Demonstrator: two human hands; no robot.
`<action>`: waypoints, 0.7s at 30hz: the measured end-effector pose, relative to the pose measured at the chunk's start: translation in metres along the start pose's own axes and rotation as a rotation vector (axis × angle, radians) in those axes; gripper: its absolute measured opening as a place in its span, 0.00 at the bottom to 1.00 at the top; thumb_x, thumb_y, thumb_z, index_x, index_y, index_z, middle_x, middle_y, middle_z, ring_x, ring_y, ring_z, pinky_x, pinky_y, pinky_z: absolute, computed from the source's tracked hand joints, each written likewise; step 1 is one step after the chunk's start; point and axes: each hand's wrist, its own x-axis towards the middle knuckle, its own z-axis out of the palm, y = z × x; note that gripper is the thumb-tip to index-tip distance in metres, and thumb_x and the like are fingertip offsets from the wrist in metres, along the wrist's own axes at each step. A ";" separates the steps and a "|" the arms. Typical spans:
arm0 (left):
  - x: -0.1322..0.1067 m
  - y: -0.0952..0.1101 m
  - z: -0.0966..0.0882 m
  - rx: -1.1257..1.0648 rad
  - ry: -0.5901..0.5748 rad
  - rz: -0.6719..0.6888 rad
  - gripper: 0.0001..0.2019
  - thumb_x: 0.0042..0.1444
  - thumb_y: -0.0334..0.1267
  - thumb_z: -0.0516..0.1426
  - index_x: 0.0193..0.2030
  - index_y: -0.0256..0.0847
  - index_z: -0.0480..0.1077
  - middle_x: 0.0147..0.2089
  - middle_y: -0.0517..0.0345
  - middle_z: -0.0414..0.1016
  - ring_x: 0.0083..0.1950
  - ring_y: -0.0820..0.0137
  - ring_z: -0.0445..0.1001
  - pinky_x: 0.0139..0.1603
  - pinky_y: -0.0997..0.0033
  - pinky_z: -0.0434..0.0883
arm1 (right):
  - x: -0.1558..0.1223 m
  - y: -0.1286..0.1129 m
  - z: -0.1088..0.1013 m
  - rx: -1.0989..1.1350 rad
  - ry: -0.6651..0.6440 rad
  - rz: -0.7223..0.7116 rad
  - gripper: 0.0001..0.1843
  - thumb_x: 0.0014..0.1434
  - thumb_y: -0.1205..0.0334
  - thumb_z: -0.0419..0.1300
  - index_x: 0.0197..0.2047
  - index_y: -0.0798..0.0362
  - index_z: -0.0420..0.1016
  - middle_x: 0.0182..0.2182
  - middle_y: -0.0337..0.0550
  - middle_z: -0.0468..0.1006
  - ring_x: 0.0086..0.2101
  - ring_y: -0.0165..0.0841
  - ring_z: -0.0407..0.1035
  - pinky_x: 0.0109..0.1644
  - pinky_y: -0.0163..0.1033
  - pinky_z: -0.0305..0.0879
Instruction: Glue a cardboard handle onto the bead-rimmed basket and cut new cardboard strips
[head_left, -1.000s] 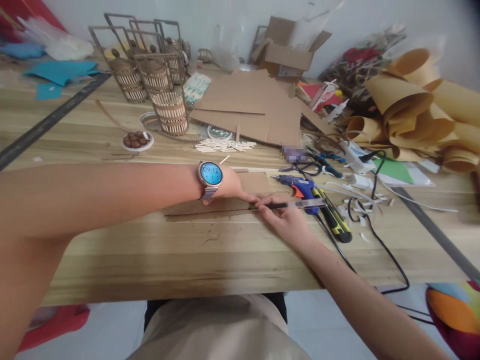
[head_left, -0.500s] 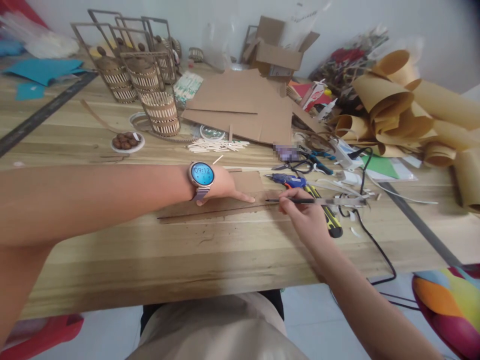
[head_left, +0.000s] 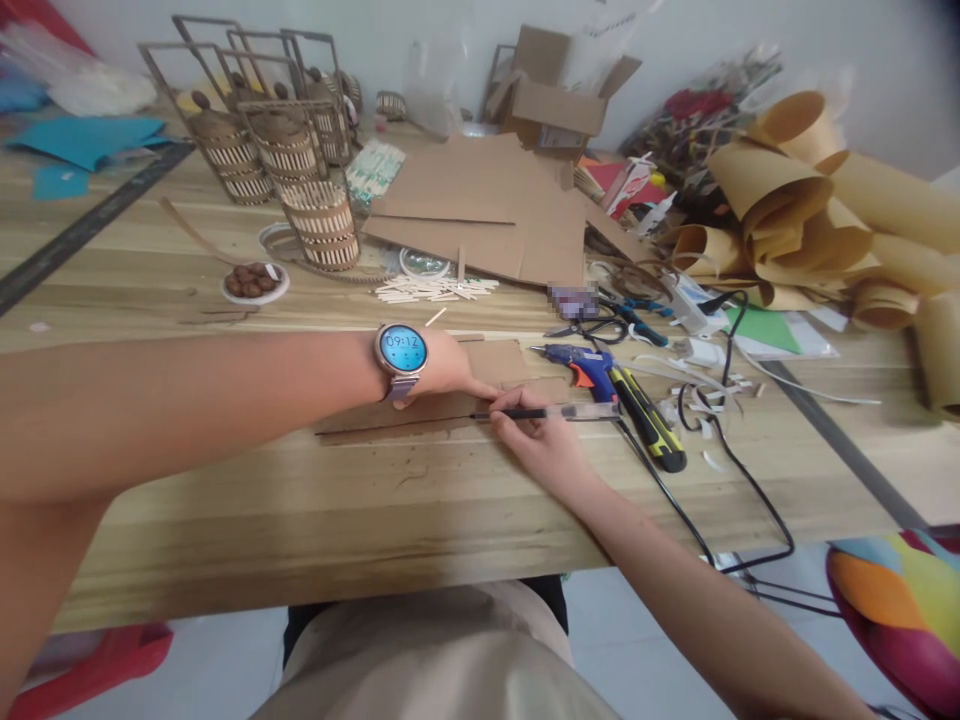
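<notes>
My left hand [head_left: 448,364], with a watch [head_left: 403,348] on its wrist, lies over a flat piece of brown cardboard [head_left: 504,360] near the table's front. Its index finger is stretched out and rests on the cardboard; the other fingers are mostly hidden under the hand. A pen [head_left: 577,411] with a dark grip and clear barrel is pinched in my right hand [head_left: 546,448]. The pen tip touches the cardboard just below the left fingertip, beside a dark line that runs along the front edge.
A blue glue gun [head_left: 589,368] and a yellow-black utility knife [head_left: 649,425] lie right of my hands, with a cable. Behind are loose white sticks [head_left: 435,289], cardboard sheets [head_left: 480,190], a bowl of brown nuts [head_left: 255,283], lantern-like stick baskets [head_left: 319,225] and paper rolls [head_left: 772,200].
My right hand has moved left with the pen, along the cardboard, to just below my left index finger. My left hand has stayed in place.
</notes>
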 end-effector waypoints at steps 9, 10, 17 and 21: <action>-0.004 0.002 -0.003 0.125 -0.180 -0.020 0.71 0.33 0.12 0.68 0.73 0.74 0.38 0.39 0.62 0.85 0.39 0.56 0.81 0.49 0.57 0.72 | -0.009 0.022 -0.048 -0.226 0.184 0.125 0.09 0.57 0.55 0.59 0.30 0.50 0.73 0.27 0.41 0.78 0.29 0.36 0.71 0.36 0.41 0.67; -0.005 0.004 -0.005 0.133 -0.191 -0.027 0.70 0.34 0.12 0.67 0.73 0.74 0.37 0.39 0.61 0.85 0.39 0.56 0.81 0.49 0.57 0.72 | -0.011 0.024 -0.056 -0.262 0.227 0.147 0.09 0.56 0.54 0.60 0.30 0.50 0.73 0.26 0.41 0.77 0.28 0.36 0.70 0.34 0.41 0.66; -0.002 0.006 -0.007 0.162 -0.217 -0.022 0.71 0.34 0.12 0.69 0.73 0.75 0.37 0.40 0.63 0.84 0.39 0.58 0.80 0.50 0.56 0.73 | -0.022 0.004 -0.069 -0.324 0.450 -0.002 0.06 0.56 0.57 0.61 0.30 0.49 0.74 0.26 0.39 0.77 0.29 0.35 0.71 0.36 0.41 0.68; -0.004 0.004 -0.006 0.174 -0.181 0.006 0.69 0.35 0.13 0.70 0.74 0.71 0.40 0.37 0.63 0.84 0.40 0.60 0.78 0.50 0.58 0.72 | -0.018 -0.014 -0.027 -0.115 0.159 -0.021 0.05 0.58 0.59 0.60 0.34 0.49 0.75 0.29 0.39 0.80 0.32 0.35 0.74 0.37 0.40 0.69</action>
